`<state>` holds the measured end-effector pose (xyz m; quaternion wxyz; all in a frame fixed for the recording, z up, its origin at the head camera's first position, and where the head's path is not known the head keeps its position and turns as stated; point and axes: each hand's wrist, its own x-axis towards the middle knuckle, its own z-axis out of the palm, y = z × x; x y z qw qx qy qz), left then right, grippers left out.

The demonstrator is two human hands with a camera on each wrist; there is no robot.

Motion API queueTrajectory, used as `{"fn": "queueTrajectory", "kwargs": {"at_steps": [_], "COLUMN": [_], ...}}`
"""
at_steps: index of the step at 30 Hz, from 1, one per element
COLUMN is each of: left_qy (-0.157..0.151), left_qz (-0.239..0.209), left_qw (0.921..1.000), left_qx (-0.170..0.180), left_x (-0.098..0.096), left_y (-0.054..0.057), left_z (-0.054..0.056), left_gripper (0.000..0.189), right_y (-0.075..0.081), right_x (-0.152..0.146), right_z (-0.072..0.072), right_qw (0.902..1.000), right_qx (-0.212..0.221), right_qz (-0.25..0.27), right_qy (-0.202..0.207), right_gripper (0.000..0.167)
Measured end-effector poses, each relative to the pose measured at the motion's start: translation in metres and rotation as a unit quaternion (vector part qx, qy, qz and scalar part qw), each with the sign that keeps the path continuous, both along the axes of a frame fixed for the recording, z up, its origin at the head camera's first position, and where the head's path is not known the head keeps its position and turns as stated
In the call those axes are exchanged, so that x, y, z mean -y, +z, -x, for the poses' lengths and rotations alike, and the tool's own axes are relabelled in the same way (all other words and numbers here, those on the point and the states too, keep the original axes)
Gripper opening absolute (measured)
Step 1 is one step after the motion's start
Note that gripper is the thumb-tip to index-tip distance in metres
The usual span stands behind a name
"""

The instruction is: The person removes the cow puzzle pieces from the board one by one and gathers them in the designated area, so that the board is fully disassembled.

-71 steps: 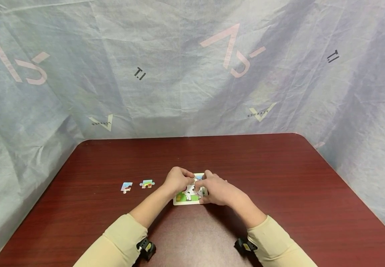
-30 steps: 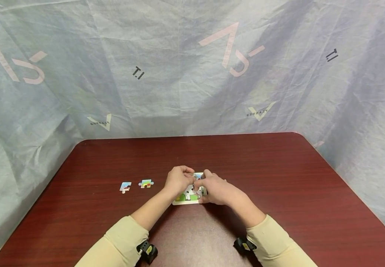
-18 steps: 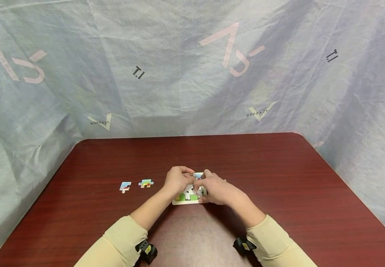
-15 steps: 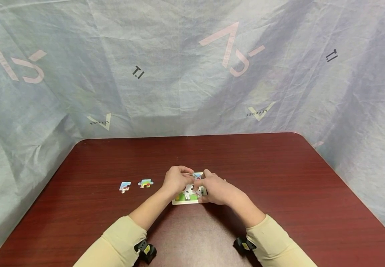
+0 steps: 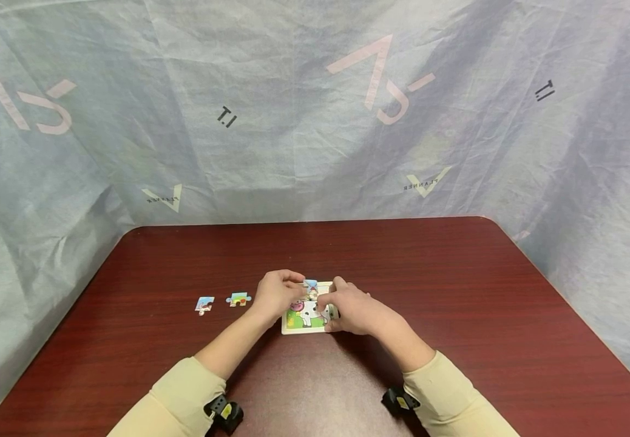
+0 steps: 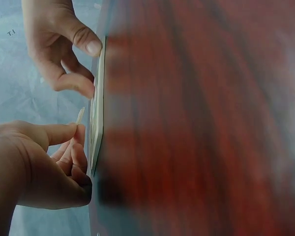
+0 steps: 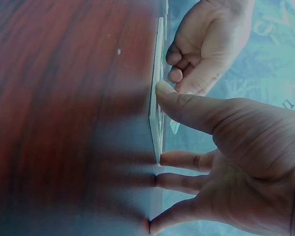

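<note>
Head view: on a dark-red wood-grain table point(image 5: 430, 261), two small multicoloured jigsaw pieces point(image 5: 238, 299) lie left of a cream-rimmed cow puzzle point(image 5: 300, 331), partly covered by left hand point(image 5: 278, 296) and right hand point(image 5: 354, 308).

Left wrist view: the left fingertips pinch a thin, pale-edged jigsaw piece point(image 6: 80, 115) just above the puzzle.

Right wrist view: right fingers spread wide, thumb touching the puzzle's edge.

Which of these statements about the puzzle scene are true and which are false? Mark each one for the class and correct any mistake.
1. The left hand pinches a puzzle piece. True.
2. The right hand touches the puzzle board. True.
3. The board's picture shows a fish. False: it shows a cow.
4. The table is dark reddish brown. True.
5. Three pieces lie left of the board. False: only two, the left piece and the right piece.
</note>
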<state>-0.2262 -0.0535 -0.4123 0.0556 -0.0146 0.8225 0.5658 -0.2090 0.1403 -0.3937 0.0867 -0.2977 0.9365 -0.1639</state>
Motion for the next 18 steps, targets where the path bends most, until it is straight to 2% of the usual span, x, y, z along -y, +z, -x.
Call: {"fn": "queueTrajectory", "kwargs": {"at_steps": [14,18], "left_qy": [0.014,0.018], "left_qz": [0.005,0.02], "left_qw": [0.9999,0.9996], "left_qx": [-0.003,-0.004], "left_x": [0.029,0.039], "left_y": [-0.001,0.0], "left_z": [-0.004,-0.006], "left_gripper": [0.025,0.025], "right_y": [0.0,0.0], "right_x": [0.0,0.0], "right_z": [0.0,0.0], "right_qw": [1.0,1.0], "right_qx": [0.003,0.005], "right_qz": [0.0,-0.003], "right_qy": [0.003,0.0], "right_gripper": [0.024,0.024]}}
